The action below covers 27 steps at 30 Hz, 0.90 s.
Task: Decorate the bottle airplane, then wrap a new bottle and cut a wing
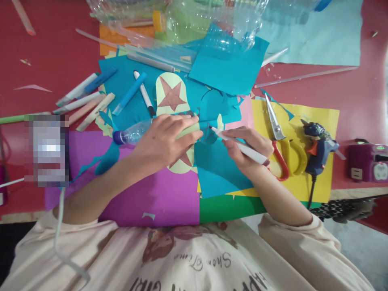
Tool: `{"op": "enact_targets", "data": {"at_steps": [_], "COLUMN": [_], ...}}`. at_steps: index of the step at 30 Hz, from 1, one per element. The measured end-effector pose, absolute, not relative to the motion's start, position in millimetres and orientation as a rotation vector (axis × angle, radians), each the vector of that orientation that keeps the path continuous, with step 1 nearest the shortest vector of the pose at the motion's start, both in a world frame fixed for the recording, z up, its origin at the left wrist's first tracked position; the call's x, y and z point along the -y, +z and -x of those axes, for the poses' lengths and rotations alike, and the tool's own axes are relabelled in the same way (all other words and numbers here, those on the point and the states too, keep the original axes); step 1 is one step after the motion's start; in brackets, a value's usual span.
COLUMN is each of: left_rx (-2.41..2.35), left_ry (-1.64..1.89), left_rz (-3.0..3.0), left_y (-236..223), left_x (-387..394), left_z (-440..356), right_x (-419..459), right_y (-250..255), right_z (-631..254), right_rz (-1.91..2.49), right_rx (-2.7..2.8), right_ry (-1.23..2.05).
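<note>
My left hand (169, 137) is closed over a small clear plastic bottle (138, 131) lying on its side, its dark blue cap (120, 137) pointing left. Most of the bottle's body is hidden beneath the fingers. Pale yellow paper with rounded ends, bearing a brown star (173, 96), sticks out above and below that hand. Between the fingers of my right hand (250, 145) is a white marker (242, 146). Its dark tip is at a blue piece (208, 135) at the bottle's right end, where dark lines show. Whether the tip touches is hard to tell.
Scissors (275, 125) and a blue glue gun (317, 149) lie on yellow paper at right. Several markers (87, 95) are at left, near a pixelated device (48, 149) with a white cable. Large clear bottles (209, 24) stand at the back. Purple paper (151, 198) covers the front.
</note>
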<state>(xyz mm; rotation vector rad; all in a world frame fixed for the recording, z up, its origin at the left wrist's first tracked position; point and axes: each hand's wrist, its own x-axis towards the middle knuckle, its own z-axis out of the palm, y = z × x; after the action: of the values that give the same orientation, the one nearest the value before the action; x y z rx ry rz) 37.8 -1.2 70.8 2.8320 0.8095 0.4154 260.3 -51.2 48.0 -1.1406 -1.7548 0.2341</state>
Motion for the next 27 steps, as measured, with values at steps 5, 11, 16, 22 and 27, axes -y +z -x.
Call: {"op": "enact_targets", "data": {"at_steps": [5, 11, 16, 22, 27], "left_rx": [-0.823, -0.802, -0.815, -0.809, -0.83], "left_ry": [0.38, 0.434, 0.441, 0.422, 0.361], "left_rz": [-2.84, -2.897, -2.868, -2.913, -2.895], "left_y": [71.3, 69.4, 69.2, 69.1, 68.8], "left_x": [0.3, -1.8, -3.1, -3.9, -4.6], "left_z": [-37.5, -36.6, -36.7, -35.8, -35.1], "right_x": [51.0, 50.8, 50.2, 49.9, 49.2], "right_y": [50.4, 51.4, 50.8, 49.7, 49.0], "right_z": [-259.9, -259.9, -261.9, -263.0, -263.4], "right_rz": [1.089, 1.044, 1.029, 1.033, 1.027], "right_rx": [1.781, 1.773, 1.814, 1.819, 1.824], "right_ry": [0.219, 0.226, 0.235, 0.246, 0.23]}}
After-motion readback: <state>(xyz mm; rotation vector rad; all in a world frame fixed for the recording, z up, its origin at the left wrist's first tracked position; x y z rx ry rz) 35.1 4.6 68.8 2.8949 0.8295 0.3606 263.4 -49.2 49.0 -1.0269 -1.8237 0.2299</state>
